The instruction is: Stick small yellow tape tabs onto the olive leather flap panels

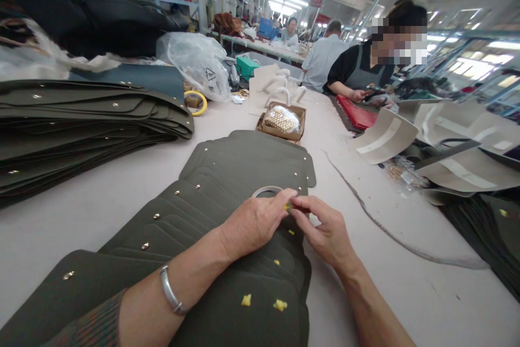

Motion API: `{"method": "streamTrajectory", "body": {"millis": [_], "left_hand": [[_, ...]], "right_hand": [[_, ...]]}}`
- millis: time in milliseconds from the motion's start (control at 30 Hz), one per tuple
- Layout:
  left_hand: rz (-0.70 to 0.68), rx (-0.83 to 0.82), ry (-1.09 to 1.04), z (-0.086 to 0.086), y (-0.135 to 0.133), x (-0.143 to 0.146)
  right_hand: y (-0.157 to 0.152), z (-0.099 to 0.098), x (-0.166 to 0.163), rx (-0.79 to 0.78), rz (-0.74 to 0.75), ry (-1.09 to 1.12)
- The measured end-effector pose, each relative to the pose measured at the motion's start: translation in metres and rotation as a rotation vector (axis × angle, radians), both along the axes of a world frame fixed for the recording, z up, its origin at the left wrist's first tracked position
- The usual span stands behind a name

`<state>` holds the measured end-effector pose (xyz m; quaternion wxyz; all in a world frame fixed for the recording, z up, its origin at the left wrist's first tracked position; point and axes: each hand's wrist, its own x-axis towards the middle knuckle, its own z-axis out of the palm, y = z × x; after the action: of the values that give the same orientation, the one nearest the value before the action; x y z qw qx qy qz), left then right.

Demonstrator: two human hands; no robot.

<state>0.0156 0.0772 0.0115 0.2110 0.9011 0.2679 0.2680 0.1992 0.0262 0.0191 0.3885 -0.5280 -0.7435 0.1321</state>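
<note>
Olive-green, leather-like flat panels (211, 211), fanned across pale tabletop (406, 303): yellow scraps (280, 305) already on nearer ones, shiny metal studs (299, 189) farther up still bare. Apparently held in left hand (254, 220), pale ring-shaped roll (266, 188); pinched in right hand (328, 225), another yellow scrap (287, 206).

Tape roll (266, 188) — lower part hidden

Dark green sheets (252, 160) lie overlapped in a fan on the bench (406, 309), corners rounded, shiny studs (145, 246) along their left side and at the far right. Small yellow patches (280, 305) mark the nearer right side. A pale ring (266, 188), apparently a tape roll, shows over the sheets, partly hidden by the left hand (254, 222).
</note>
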Motion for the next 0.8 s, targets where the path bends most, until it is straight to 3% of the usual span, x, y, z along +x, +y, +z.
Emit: {"method": "streamTrajectory", "body": {"millis": [167, 433, 567, 700, 800], "left_hand": [[-0.022, -0.032, 0.026, 0.002, 0.000, 0.000], [0.028, -0.031, 0.075, 0.004, -0.001, 0.000], [0.054, -0.019, 0.090, 0.004, -0.001, 0.002], [0.064, 0.062, 0.056, 0.003, -0.003, 0.003], [0.072, 0.147, -0.008, 0.003, -0.009, 0.004]], "right_hand": [[0.000, 0.000, -0.005, 0.094, 0.027, -0.141], [-0.001, -0.004, -0.008, 0.158, -0.120, -0.254], [-0.005, -0.002, -0.014, 0.020, -0.205, -0.055], [-0.001, 0.000, -0.018, -0.323, -0.267, 0.356], [0.007, -0.001, -0.010, -0.477, -0.326, 0.636]]}}
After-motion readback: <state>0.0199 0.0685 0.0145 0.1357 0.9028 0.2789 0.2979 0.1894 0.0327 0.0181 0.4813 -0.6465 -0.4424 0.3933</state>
